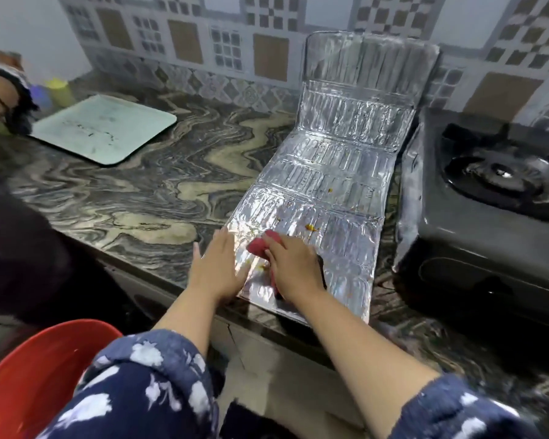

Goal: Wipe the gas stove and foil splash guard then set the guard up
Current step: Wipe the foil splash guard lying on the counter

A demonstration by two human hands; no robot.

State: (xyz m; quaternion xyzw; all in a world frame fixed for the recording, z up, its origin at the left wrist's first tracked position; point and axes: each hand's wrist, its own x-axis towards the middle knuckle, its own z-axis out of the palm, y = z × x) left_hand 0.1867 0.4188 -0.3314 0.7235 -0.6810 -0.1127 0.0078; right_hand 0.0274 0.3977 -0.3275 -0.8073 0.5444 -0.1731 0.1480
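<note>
The silver foil splash guard (pixel 336 160) lies unfolded on the marble counter, its far panel leaning up against the tiled wall. Yellow-brown food spots show on its near panels. My right hand (pixel 293 266) presses a red cloth (pixel 262 245) onto the guard's near panel. My left hand (pixel 217 264) lies flat with fingers apart on the guard's near left edge. The black gas stove (pixel 476 226) stands just right of the guard, with one burner showing.
A pale green tray (pixel 105 131) rests on the counter (pixel 146 198) at the back left, with a yellow container (pixel 59 90) behind it. Another person's arm (pixel 0 93) is at the far left. A red plastic tub (pixel 35 375) sits below the counter's front edge.
</note>
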